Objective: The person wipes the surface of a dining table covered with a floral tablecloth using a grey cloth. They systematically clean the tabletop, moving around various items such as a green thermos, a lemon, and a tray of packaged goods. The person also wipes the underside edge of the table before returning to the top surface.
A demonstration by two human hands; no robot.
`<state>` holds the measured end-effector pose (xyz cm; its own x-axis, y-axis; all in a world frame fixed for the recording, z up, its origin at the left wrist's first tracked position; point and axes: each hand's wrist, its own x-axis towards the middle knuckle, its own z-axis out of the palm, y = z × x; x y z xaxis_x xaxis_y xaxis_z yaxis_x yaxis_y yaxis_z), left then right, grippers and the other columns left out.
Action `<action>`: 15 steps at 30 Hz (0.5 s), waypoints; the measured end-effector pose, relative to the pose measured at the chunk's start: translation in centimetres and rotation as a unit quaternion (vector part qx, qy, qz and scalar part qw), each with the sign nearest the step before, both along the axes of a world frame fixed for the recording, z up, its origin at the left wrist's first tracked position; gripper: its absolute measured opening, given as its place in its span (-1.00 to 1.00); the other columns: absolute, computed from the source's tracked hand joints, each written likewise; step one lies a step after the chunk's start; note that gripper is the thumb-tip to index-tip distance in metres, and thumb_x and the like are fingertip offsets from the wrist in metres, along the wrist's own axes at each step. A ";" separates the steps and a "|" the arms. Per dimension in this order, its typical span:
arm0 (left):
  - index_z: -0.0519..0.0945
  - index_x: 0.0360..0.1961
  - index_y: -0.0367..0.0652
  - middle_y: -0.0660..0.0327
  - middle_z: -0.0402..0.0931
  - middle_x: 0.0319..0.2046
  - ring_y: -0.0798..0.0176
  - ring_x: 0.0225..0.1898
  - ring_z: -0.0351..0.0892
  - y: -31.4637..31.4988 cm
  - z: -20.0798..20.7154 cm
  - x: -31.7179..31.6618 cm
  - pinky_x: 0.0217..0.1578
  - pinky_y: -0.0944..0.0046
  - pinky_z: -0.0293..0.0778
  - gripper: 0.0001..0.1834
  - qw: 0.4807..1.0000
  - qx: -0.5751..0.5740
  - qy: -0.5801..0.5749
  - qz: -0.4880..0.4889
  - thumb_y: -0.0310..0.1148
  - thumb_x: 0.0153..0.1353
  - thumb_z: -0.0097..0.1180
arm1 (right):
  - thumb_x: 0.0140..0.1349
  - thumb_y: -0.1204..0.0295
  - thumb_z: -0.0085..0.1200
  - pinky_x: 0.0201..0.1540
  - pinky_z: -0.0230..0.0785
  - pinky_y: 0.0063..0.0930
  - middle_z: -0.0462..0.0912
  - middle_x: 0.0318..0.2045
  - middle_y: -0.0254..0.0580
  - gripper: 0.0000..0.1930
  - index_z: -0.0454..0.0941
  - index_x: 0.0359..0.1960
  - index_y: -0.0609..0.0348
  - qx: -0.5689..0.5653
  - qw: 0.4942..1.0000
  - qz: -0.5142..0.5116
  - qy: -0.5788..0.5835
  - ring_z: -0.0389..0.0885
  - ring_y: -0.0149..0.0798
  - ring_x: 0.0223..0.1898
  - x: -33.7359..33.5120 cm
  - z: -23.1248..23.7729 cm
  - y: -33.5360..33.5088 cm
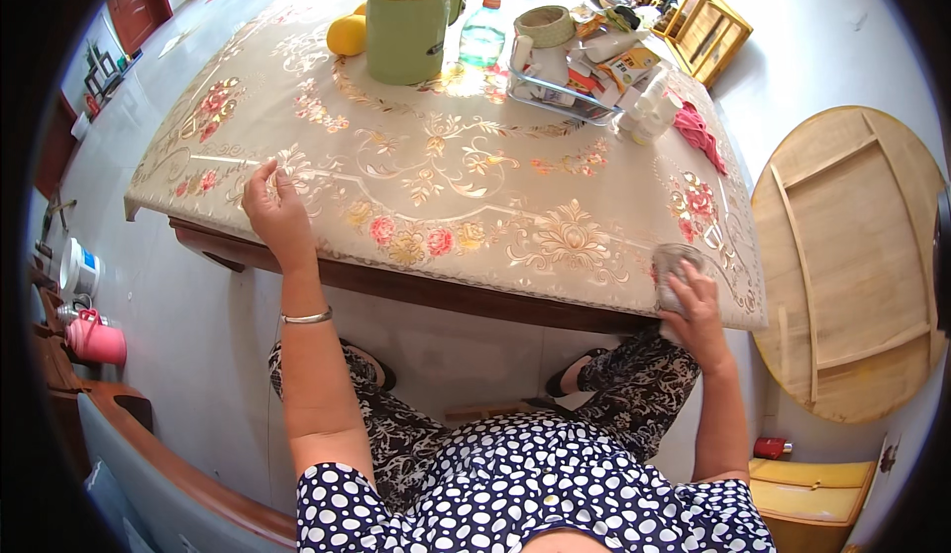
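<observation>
A beige floral tablecloth (436, 186) covers the table before me. At its near right corner my right hand (696, 305) presses a crumpled grey cloth (678, 259) onto the surface, part of the cloth hanging below the palm. My left hand (274, 206) is over the near left edge, fingers partly bent and apart, holding nothing. Whether its fingertips touch the tablecloth is hard to see. A silver bangle (307, 316) circles the left wrist.
Toward the far side stand a green thermos jug (406, 33), yellow fruit (347, 36), a spray bottle (483, 28) and a clear basket (565, 99) of odds and ends. Beside it lie a white bottle (649, 112) and pink cloth (697, 137). A round wooden tabletop (857, 266) leans at the right.
</observation>
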<state>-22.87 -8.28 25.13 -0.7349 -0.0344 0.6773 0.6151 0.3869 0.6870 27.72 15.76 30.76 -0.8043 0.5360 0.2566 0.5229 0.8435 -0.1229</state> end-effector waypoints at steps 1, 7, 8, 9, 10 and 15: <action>0.56 -0.16 -0.20 0.17 0.55 -0.17 0.06 -0.04 0.44 0.1 0.0 0.1 0.04 0.11 0.34 -0.83 1.000 0.004 0.008 -0.003 -0.42 0.24 0.06 | -0.16 0.48 0.38 0.23 0.20 -0.14 0.35 0.24 -0.09 -0.38 0.50 0.06 0.12 0.004 1.000 0.031 0.002 0.29 0.06 0.18 -2.0 -0.2 -0.6; 0.56 -0.17 -0.21 0.16 0.55 -0.18 0.06 -0.04 0.45 0.4 0.1 0.1 0.03 0.11 0.34 -0.84 1.000 0.007 0.002 -0.015 -0.43 0.24 0.06 | 0.02 0.30 0.26 0.27 0.12 -0.14 0.31 0.26 -0.20 -0.47 0.46 0.10 -0.01 0.028 0.978 0.205 0.008 0.28 0.05 0.20 -17.0 -0.5 -5.1; 0.56 -0.17 -0.21 0.16 0.55 -0.18 0.06 -0.04 0.45 0.4 0.1 0.1 0.03 0.11 0.34 -0.84 1.000 0.003 0.003 -0.012 -0.43 0.24 0.06 | 0.08 0.23 0.21 0.27 0.12 -0.15 0.30 0.25 -0.21 -0.48 0.44 0.12 -0.04 0.048 0.973 0.225 0.007 0.25 0.04 0.21 -19.6 -0.6 -6.0; 0.56 -0.17 -0.21 0.15 0.55 -0.19 0.06 -0.04 0.45 0.2 0.2 0.1 0.03 0.11 0.34 -0.84 1.000 -0.002 0.007 -0.006 -0.43 0.24 0.06 | 0.12 0.18 0.16 0.26 0.12 -0.13 0.27 0.25 -0.21 -0.49 0.42 0.13 -0.06 0.061 0.965 0.256 0.003 0.22 0.05 0.21 -22.3 -0.9 -6.8; 0.56 -0.18 -0.21 0.15 0.55 -0.19 0.06 -0.04 0.45 0.5 0.2 0.1 0.03 0.11 0.34 -0.84 1.000 -0.005 0.010 -0.006 -0.43 0.23 0.06 | 0.14 0.18 0.14 0.25 0.12 -0.09 0.24 0.25 -0.20 -0.48 0.38 0.16 -0.07 0.053 0.957 0.286 0.010 0.19 0.06 0.22 -24.9 -2.1 -7.2; 0.57 -0.17 -0.21 0.13 0.55 -0.17 0.03 -0.04 0.45 0.3 -0.2 -0.5 0.03 0.09 0.33 -0.83 0.999 -0.019 0.031 -0.003 -0.42 0.24 0.07 | 0.20 0.11 0.07 0.26 0.09 -0.03 0.18 0.31 -0.25 -0.46 0.32 0.21 -0.07 0.004 0.933 0.360 0.023 0.15 0.10 0.27 -35.8 -2.5 -12.9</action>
<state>-23.37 -8.01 24.89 -0.6914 -0.0031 0.7224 0.6589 0.4074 0.6324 -8.12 2.90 28.24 -0.9427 -0.1410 0.3024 -0.1853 0.9749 -0.1231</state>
